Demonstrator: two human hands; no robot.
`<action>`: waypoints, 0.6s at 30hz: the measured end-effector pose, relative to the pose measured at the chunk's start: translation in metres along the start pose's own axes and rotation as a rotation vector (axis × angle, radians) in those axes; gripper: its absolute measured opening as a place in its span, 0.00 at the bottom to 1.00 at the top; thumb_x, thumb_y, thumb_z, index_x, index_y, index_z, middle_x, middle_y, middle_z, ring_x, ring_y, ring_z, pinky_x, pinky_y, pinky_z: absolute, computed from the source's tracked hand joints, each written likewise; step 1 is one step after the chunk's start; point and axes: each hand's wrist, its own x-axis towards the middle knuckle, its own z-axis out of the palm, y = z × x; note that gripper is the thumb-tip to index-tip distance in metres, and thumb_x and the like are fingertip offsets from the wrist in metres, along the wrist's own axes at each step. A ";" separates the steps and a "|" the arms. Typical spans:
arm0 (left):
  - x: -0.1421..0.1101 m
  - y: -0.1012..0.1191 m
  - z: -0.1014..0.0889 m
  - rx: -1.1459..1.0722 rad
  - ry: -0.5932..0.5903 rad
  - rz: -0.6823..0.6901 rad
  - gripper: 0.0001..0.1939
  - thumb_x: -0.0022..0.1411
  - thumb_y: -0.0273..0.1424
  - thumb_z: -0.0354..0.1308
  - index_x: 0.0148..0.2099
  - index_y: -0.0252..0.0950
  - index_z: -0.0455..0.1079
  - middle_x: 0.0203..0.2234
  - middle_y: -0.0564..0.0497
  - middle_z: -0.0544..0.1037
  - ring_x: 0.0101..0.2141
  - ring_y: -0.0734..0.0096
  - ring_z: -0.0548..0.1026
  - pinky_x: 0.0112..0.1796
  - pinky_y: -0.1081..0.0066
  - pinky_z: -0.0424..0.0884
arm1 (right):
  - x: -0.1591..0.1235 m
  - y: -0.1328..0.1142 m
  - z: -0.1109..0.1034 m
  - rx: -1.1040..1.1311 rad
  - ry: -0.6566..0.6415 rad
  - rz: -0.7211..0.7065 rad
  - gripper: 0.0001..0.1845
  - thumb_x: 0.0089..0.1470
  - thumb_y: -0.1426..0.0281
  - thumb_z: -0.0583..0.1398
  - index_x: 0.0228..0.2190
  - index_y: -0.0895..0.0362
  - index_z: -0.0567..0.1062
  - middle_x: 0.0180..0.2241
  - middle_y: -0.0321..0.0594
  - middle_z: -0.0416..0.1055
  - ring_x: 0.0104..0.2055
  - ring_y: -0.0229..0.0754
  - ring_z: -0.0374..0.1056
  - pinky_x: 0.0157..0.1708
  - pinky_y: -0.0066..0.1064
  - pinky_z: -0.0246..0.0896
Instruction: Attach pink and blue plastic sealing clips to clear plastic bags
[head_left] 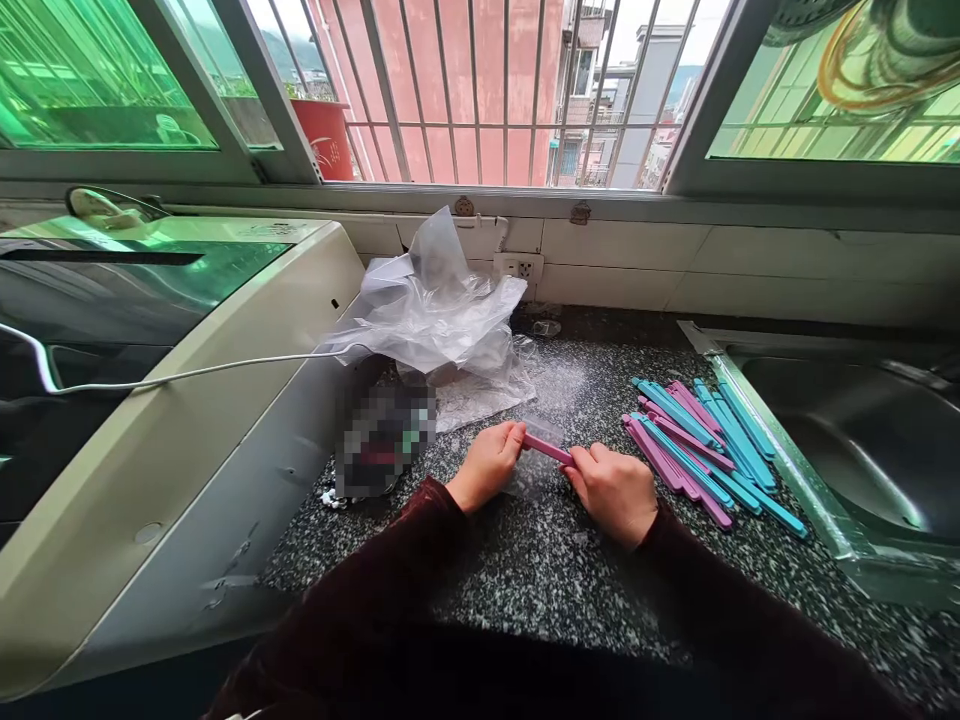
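Observation:
Both my hands rest on a speckled granite counter and grip one pink clip stick between them. My left hand pinches its left end. My right hand is closed round its right end. A small clear plastic bag lies under and around the stick. Just right of my right hand lies a pile of several pink and blue clip sticks.
Crumpled clear plastic bags sit behind my hands. A white washing machine with a cable across it stands on the left. A steel sink is on the right. A barred window runs along the back. A blurred dark object sits left of my hands.

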 end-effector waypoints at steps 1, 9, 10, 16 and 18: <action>0.000 0.001 0.000 0.016 0.008 0.004 0.21 0.60 0.43 0.42 0.21 0.36 0.60 0.15 0.55 0.62 0.20 0.75 0.59 0.24 0.72 0.54 | 0.000 0.000 0.000 0.000 -0.003 0.002 0.10 0.54 0.66 0.55 0.28 0.58 0.74 0.22 0.42 0.69 0.22 0.38 0.62 0.23 0.31 0.38; -0.002 0.008 -0.002 -0.279 -0.049 -0.072 0.24 0.56 0.50 0.44 0.21 0.35 0.60 0.15 0.55 0.61 0.19 0.77 0.58 0.23 0.74 0.55 | 0.002 0.009 0.007 0.078 0.031 -0.117 0.18 0.58 0.69 0.47 0.28 0.60 0.74 0.21 0.42 0.69 0.21 0.36 0.61 0.22 0.30 0.42; -0.002 0.009 -0.002 -0.312 -0.051 -0.077 0.24 0.56 0.50 0.45 0.21 0.35 0.59 0.15 0.55 0.61 0.19 0.77 0.58 0.23 0.74 0.55 | 0.002 0.011 0.008 0.086 0.046 -0.132 0.18 0.58 0.69 0.47 0.29 0.60 0.74 0.21 0.42 0.69 0.21 0.36 0.61 0.22 0.30 0.42; -0.001 0.009 -0.004 -0.377 -0.014 -0.127 0.24 0.55 0.50 0.46 0.21 0.35 0.60 0.15 0.55 0.61 0.19 0.78 0.57 0.23 0.73 0.54 | 0.001 0.015 0.005 0.176 0.121 -0.126 0.18 0.59 0.68 0.47 0.35 0.61 0.75 0.22 0.41 0.70 0.22 0.36 0.62 0.23 0.30 0.46; 0.000 0.008 -0.004 -0.373 0.004 -0.147 0.24 0.55 0.51 0.46 0.21 0.35 0.60 0.15 0.56 0.61 0.18 0.78 0.56 0.22 0.73 0.53 | 0.002 0.016 0.005 0.242 0.142 -0.106 0.17 0.59 0.67 0.48 0.36 0.61 0.74 0.23 0.41 0.70 0.23 0.36 0.63 0.23 0.29 0.49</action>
